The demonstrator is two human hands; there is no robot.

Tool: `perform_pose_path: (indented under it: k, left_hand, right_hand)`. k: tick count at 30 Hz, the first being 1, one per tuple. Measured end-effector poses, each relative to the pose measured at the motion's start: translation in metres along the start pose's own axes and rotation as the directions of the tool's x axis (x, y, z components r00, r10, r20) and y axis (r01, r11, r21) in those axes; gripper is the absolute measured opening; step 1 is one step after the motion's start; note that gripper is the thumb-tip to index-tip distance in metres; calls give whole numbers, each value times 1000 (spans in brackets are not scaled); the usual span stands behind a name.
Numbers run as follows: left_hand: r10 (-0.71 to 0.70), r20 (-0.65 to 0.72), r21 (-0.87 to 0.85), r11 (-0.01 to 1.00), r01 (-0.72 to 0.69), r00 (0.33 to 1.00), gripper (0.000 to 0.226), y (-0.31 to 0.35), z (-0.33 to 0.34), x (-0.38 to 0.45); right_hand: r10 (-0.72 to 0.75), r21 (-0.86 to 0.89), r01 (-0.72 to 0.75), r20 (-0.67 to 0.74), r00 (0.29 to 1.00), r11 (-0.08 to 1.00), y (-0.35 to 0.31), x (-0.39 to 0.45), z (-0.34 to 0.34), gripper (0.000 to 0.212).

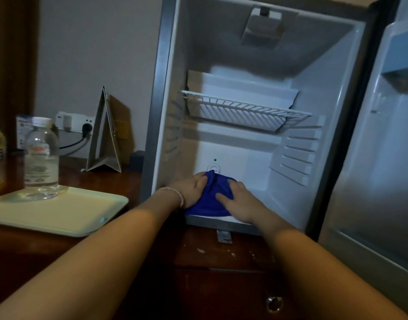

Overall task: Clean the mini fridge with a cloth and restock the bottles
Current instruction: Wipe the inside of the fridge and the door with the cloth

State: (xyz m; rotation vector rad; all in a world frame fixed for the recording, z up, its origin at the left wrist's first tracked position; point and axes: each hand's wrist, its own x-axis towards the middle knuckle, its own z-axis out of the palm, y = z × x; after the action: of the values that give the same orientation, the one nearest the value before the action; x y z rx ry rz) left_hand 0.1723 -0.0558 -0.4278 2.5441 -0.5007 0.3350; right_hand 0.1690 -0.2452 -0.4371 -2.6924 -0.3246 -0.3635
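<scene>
Blue cloth (207, 195) is pressed on the mini fridge (313, 139) floor by both hands: left hand (193, 188) gripping, right hand (237, 202) laid flat

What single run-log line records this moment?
stage: wiping fridge floor | left hand and right hand: on blue cloth | shelf: bare | bottle: on tray | door: open

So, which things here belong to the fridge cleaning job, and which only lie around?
Job: fridge, blue cloth under left hand and right hand, water bottle, tray.
Around: folded card, wall plug, drawer knob.
</scene>
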Motion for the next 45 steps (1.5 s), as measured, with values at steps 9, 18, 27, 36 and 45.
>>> perform_pose_path:
  k: [9,18,27,36,45]
  left_hand:
    - [-25,-32,14,1000,25,999,48,-7,-1,-1]
    - [-143,-156,-13,990,143,977,39,1,-1,-28]
    - [91,-207,516,856,29,974,58,-13,17,-77]
    - [114,-124,513,858,-34,986,53,-14,12,-87]
    - [291,-595,395,918,-43,750,30,-25,-21,-104]
  right_hand:
    - [-259,-210,241,-65,964,948,-42,8,9,54]
    - [-184,-277,182,17,983,944,-23,24,3,64]
    - [-84,-378,72,-15,996,923,-18,52,8,51]
    - [-201,-245,210,61,978,947,-33,55,14,45]
    - [-150,-260,173,107,983,950,-45,24,5,64]
